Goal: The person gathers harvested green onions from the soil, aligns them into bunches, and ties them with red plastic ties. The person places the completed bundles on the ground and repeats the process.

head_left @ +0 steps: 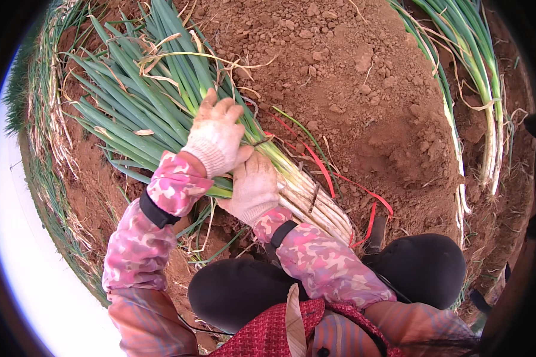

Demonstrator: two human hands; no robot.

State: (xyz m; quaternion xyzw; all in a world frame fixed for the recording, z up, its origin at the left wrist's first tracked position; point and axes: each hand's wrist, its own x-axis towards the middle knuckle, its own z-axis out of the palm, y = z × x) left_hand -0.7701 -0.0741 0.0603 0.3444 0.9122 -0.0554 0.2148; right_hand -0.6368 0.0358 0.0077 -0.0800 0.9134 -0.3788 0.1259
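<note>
A thick bundle of green onions (312, 196) lies slantwise on the soil before me, white stalks toward my knees and green leaves fanning to the upper left. My left hand (216, 134), in a pale knit glove, grips it where the leaves begin. Just below, my right hand (255, 187), gloved alike, holds the bundle near the top of the white stalks; the two hands touch. Some fingertips are hidden among the stalks. Red plastic ribbon (319, 163) runs along the bundle's right side, with one part near the root ends.
Loose brown soil (335, 76) spreads beyond the bundle. More green onions (491, 129) lie at the right, and rows of them (53, 98) run along the left. My bent knees in black (415, 270) are close to the root ends.
</note>
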